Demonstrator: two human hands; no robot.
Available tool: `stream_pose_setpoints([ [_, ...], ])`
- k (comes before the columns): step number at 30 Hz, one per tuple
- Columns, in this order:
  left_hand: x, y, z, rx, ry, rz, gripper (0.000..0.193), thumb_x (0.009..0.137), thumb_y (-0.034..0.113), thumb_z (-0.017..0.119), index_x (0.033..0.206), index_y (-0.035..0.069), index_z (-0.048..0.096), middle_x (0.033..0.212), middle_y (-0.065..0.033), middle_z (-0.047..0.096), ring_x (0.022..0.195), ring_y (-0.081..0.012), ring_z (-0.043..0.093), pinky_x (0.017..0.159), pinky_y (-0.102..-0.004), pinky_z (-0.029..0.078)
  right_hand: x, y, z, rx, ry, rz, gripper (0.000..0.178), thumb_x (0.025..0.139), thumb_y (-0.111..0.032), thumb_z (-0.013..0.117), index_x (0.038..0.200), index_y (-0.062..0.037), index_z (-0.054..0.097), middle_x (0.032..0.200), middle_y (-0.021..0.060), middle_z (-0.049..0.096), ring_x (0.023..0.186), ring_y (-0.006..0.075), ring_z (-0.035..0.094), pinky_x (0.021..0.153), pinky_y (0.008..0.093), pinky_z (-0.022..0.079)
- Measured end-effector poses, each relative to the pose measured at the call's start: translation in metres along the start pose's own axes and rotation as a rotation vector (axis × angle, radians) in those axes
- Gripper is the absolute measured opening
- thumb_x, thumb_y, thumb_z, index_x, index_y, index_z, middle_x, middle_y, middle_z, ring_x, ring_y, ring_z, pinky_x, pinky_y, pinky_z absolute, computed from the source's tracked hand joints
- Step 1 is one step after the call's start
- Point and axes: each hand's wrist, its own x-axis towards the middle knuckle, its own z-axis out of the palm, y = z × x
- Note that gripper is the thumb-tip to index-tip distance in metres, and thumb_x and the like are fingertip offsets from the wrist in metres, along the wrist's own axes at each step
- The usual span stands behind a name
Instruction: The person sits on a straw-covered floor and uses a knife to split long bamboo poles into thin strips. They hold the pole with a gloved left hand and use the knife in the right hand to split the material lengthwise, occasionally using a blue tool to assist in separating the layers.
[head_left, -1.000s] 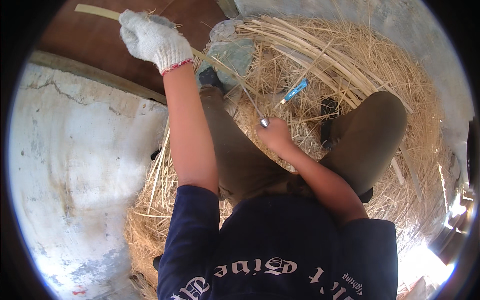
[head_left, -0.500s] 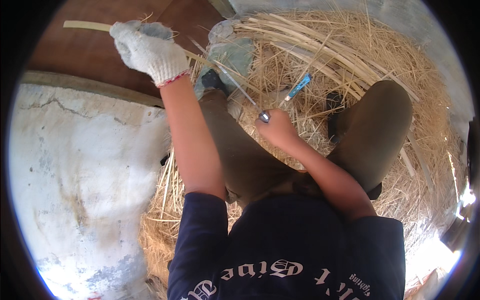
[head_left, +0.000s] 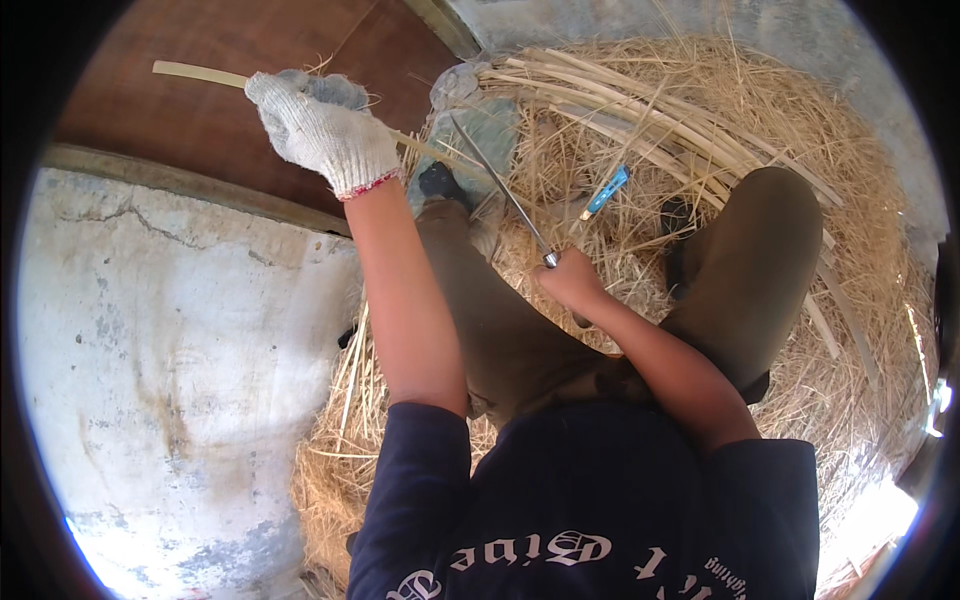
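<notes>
In the head view, the only one there is, the person is sitting with knees apart over a litter of shavings. The left hand, in a white knitted glove, is closing around a pale, flat strip; one end is sticking out to the left beyond its fingers, and the other is running out below the cuff toward the right. The bare right hand is gripping the handle of a long, narrow knife, fingers wrapped tight, with the blade slanting up and to the left away from them.

The blade's upper part is lying close to the strip's right end, to the right of the gloved fingers; whether the two are touching, one cannot tell. A blue cutter is lying just above and to the right of the right fingers, and a bundle of similar strips is resting farther off beyond it.

The person seems to be paring or smoothing the strip. The next move probably calls for laying the edge flat against it at a shallow angle, the left fingers holding it taut and staying clear of the blade's path.
</notes>
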Motion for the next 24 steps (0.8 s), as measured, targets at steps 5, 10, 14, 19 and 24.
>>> stream_pose_setpoints([
  [5, 0.000, 0.008, -0.006, 0.037, 0.129, -0.008, 0.036, 0.104, 0.040, 0.053, 0.082, 0.011, 0.048, 0.060, 0.0018, 0.037, 0.049, -0.0102, 0.031, 0.045, -0.0289, 0.028, -0.013, -0.014, 0.002, -0.074, 0.063, -0.120, 0.032, 0.084, -0.027, 0.069, 0.089, 0.0041, 0.072, 0.082, 0.0244, 0.071, 0.081, 0.0404, 0.072, 0.075, 0.0485, 0.054],
  [10, -0.001, 0.010, -0.002, 0.031, 0.173, -0.064, 0.031, 0.101, 0.036, 0.054, 0.083, 0.012, 0.050, 0.062, 0.0016, 0.040, 0.050, -0.0110, 0.033, 0.047, -0.0293, 0.029, 0.007, 0.008, 0.001, -0.101, 0.000, -0.047, 0.032, 0.084, -0.028, 0.070, 0.092, 0.0028, 0.073, 0.087, 0.0258, 0.072, 0.086, 0.0403, 0.073, 0.077, 0.0480, 0.056],
  [14, 0.000, 0.005, -0.001, 0.066, 0.169, -0.043, 0.030, 0.100, 0.036, 0.056, 0.082, 0.012, 0.051, 0.063, 0.0008, 0.043, 0.052, -0.0125, 0.036, 0.050, -0.0310, 0.032, 0.021, 0.046, 0.008, -0.117, 0.087, 0.006, 0.032, 0.083, -0.028, 0.069, 0.092, 0.0030, 0.073, 0.086, 0.0260, 0.072, 0.086, 0.0410, 0.072, 0.077, 0.0485, 0.055],
  [19, -0.003, 0.001, 0.001, 0.081, 0.209, 0.040, 0.029, 0.099, 0.035, 0.056, 0.084, 0.011, 0.052, 0.064, -0.0004, 0.046, 0.055, -0.0137, 0.041, 0.053, -0.0316, 0.035, 0.008, 0.011, 0.014, -0.010, 0.074, -0.215, 0.031, 0.083, -0.028, 0.068, 0.086, 0.0028, 0.071, 0.083, 0.0257, 0.071, 0.082, 0.0412, 0.071, 0.075, 0.0481, 0.055],
  [24, -0.001, -0.007, 0.019, 0.088, 0.172, 0.018, 0.033, 0.103, 0.039, 0.055, 0.090, 0.009, 0.054, 0.064, -0.0013, 0.047, 0.054, -0.0137, 0.044, 0.049, -0.0313, 0.037, 0.027, 0.051, 0.015, 0.188, 0.043, 0.159, 0.024, 0.083, -0.017, 0.065, 0.079, 0.0055, 0.062, 0.067, 0.0196, 0.064, 0.054, 0.0306, 0.064, 0.052, 0.0445, 0.050],
])
